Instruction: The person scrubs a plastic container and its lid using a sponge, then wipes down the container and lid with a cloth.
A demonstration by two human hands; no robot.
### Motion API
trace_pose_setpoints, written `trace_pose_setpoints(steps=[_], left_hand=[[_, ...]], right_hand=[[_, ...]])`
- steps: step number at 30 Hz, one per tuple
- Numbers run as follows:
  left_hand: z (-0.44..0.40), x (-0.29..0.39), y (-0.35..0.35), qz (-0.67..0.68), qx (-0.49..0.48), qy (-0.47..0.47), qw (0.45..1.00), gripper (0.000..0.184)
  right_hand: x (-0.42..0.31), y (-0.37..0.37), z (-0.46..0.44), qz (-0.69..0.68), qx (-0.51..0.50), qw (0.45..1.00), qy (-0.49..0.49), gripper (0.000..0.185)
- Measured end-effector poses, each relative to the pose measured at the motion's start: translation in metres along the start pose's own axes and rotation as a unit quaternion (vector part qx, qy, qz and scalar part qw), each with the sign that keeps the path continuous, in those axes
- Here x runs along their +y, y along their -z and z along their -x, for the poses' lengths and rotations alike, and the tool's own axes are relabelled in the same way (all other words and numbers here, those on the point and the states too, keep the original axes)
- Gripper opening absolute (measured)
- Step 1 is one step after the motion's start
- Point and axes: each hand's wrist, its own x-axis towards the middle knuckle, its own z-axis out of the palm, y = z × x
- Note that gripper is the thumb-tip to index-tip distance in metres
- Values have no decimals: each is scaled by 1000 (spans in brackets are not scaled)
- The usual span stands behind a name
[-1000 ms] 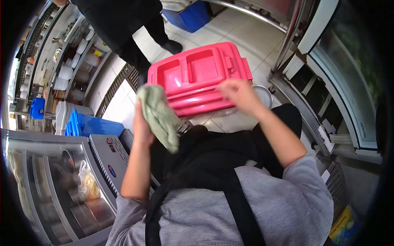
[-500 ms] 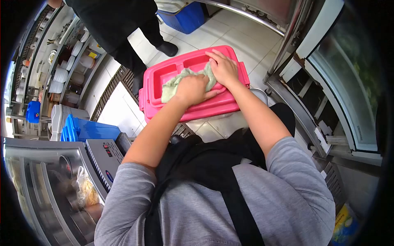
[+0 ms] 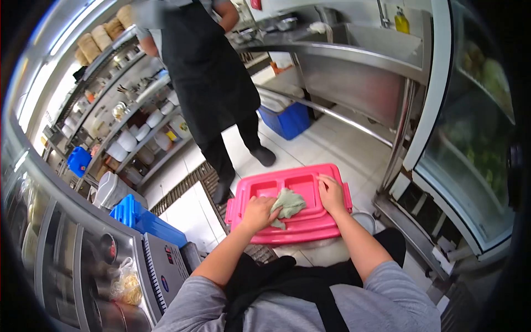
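A pink plastic lid (image 3: 298, 229) with recessed panels covers a container in front of me, low near the floor. My left hand (image 3: 259, 213) is closed on a pale green cloth (image 3: 291, 203), pressed against the lid's left-middle part. The cloth is bunched, most of it sticking out to the right of the hand and a small end below it. My right hand (image 3: 331, 195) rests on the lid's right side with its fingers stretched forward, apart from the cloth. Most of the container under the lid is hidden.
A person in a black apron (image 3: 207, 72) stands just beyond the lid. Ahead are a steel sink (image 3: 381, 47) and a blue bin (image 3: 287, 119); a glass-door fridge (image 3: 464, 149) stands right. Shelves (image 3: 133, 105), a blue box (image 3: 157, 224) and a glass-fronted cabinet (image 3: 66, 249) line the left.
My view has tilted up, showing the person's torso and the sink. My right hand has moved off the cloth to the lid's right side. The left hand has moved left on the lid, still gripping the cloth.
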Motion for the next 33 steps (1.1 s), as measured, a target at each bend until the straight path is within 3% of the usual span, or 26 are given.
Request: trace_pose_setpoints(steps=[1, 3, 5, 6, 7, 8, 9, 10, 11, 13, 14, 17, 18, 20, 21, 22, 23, 24, 26, 27, 28, 29, 30, 31, 33], left_hand=[[-2, -13, 0, -9, 9, -3, 1000, 27], [-3, -30, -3, -81, -78, 130, 985, 25], [-7, -27, 21, -72, -57, 264, 960, 27], [-8, -41, 10, -60, 5, 279, 958, 32], [-8, -42, 9, -113, 103, 190, 970, 29], [-12, -45, -1, -172, 134, 126, 968, 17], [-14, -32, 1, -185, 82, 85, 976, 14], [-17, -39, -31, -148, 41, 114, 982, 19], [-23, -39, -38, -7, -114, 150, 982, 29], [-19, -50, -36, 53, -118, 133, 983, 35], [-19, -54, -33, 116, -119, 127, 978, 41], [-8, -37, -12, 103, -128, 91, 982, 50], [-8, -17, 6, 27, -191, 136, 972, 62], [-4, 2, 15, -24, -164, 155, 974, 59], [4, -18, -8, 98, -83, 196, 972, 54], [4, -35, -33, 220, 12, 230, 948, 50], [-2, -31, -25, 394, 27, 297, 869, 41], [-5, -26, -25, 397, 30, 304, 865, 41], [-10, -11, -30, 508, 109, 231, 822, 46], [-14, 5, -30, 366, 39, 199, 908, 52], [-23, 27, -28, 213, -34, 158, 964, 58], [-34, 48, -25, 128, -103, 94, 982, 67], [-47, 64, -23, 44, -173, 27, 984, 76], [-63, 72, -20, 48, -176, 33, 983, 76], [-89, 77, -18, 141, -295, 131, 936, 86]], right_hand=[[0, 1, -1, 20, -2, 1000, -2, 21], [-2, 2, 6, 47, 12, 999, -1, 24], [-9, 4, 8, 55, 59, 997, 9, 36], [-17, 8, 7, 49, 77, 995, 33, 47], [-17, 6, 9, 34, 92, 995, 20, 60], [-36, 14, 1, -17, 68, 997, -9, 69], [-74, 30, -17, -90, 19, 994, -57, 74], [-126, 48, -43, -164, 39, 985, 32, 76], [-173, 66, -71, -147, 74, 975, 152, 76], [-276, 109, -119, -234, 123, 907, 327, 74], [-323, 136, -132, -209, 152, 878, 404, 74], [-408, 179, -135, -294, 115, 797, 515, 63], [-405, 181, -127, -300, 121, 798, 508, 63], [-392, 180, -100, -201, -33, 844, 497, 52], [-368, 152, -90, -130, 80, 850, 504, 53], [-334, 137, -81, -54, 32, 875, 479, 51], [-292, 122, -67, 33, -37, 913, 406, 48], [-244, 102, -55, 45, -110, 944, 307, 48], [-115, 68, -7, 103, -162, 976, 102, 42], [-85, 64, 24, 226, -155, 961, 41, 42], [-68, 59, 46, 217, -142, 966, 23, 44], [-56, 55, 60, 210, -128, 969, 6, 45], [-43, 50, 69, 209, -135, 969, 6, 45], [-30, 45, 78, 169, -107, 980, -7, 46], [-22, 42, 83, 97, -53, 992, -53, 46]])
